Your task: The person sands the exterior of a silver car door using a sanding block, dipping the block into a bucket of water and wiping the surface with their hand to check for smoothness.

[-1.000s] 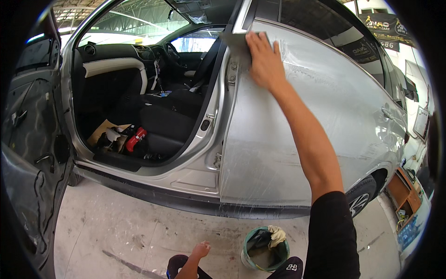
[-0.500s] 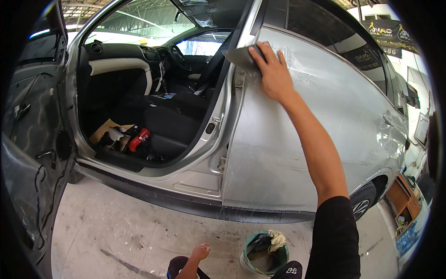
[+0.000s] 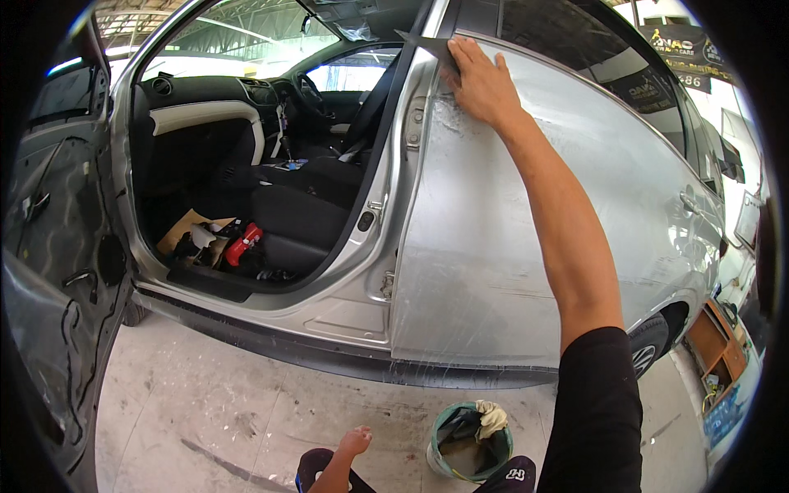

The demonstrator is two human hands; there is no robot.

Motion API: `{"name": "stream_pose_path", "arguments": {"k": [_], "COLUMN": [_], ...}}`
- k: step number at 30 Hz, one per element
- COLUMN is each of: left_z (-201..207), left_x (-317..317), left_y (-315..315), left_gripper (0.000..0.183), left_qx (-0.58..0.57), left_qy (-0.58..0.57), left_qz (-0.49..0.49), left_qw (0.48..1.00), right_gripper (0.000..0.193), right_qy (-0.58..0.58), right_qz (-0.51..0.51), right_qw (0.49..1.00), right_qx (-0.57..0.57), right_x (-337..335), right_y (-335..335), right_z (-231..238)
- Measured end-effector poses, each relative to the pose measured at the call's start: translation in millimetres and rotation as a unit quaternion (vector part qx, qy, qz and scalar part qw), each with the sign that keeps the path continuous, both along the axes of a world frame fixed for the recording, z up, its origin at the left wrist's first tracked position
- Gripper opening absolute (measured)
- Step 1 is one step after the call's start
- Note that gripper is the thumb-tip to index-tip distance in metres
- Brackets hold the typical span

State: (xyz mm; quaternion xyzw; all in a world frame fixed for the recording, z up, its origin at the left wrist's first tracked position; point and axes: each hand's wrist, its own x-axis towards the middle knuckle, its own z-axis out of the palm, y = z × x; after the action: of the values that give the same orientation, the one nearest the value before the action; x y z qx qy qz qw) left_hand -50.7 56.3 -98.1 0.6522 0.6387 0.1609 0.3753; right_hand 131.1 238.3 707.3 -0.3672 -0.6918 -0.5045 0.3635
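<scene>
holding dark sheet [image 3: 437,52]; cloth [image 3: 493,420] drapes bucket [image 3: 434,452]

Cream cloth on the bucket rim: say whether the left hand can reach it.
Probably yes: the left hand looks empty, and nothing visible blocks its way over the open bucket to the cloth.

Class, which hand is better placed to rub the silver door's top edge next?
Probably the right hand: it holds the dark sheet at that edge of the silver door, while the left hand is low, away from the door.
</scene>
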Motion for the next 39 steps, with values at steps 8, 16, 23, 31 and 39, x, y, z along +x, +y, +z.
{"name": "stream_pose_path", "arguments": {"k": [8, 16, 23, 31, 39], "left_z": [10.9, 9.3, 4.1, -10.4, 3.0], "left_x": [-14.1, -8.8, -8.9, -6.5, -12.2], "left_y": [-9.6, -7.1, -1.7, 4.8, -4.3], "left_gripper": [0.044, 0.043, 0.044, 0.042, 0.042], "left_qx": [0.029, 0.011, 0.022, 0.060, 0.037], "left_qy": [-0.012, 0.017, -0.005, 0.020, 0.001], "left_qz": [-0.012, 0.000, 0.003, -0.023, 0.011], "left_qw": [0.999, 1.000, 1.000, 0.998, 0.999], "right_gripper": [0.076, 0.078, 0.079, 0.073, 0.072], "right_qy": [-0.052, -0.146, -0.088, -0.084, -0.024], "right_qz": [0.009, 0.060, 0.037, 0.076, 0.053], "right_qw": [0.999, 0.987, 0.995, 0.993, 0.997], "right_qx": [-0.009, -0.015, 0.011, 0.019, 0.046], "right_x": [93.1, 24.6, 10.2, -25.5, -18.7], "right_y": [-28.5, -27.5, -21.3, -23.1, -20.9], "right_z": [-83.1, -74.9, -68.6, -87.9, -72.5]}}
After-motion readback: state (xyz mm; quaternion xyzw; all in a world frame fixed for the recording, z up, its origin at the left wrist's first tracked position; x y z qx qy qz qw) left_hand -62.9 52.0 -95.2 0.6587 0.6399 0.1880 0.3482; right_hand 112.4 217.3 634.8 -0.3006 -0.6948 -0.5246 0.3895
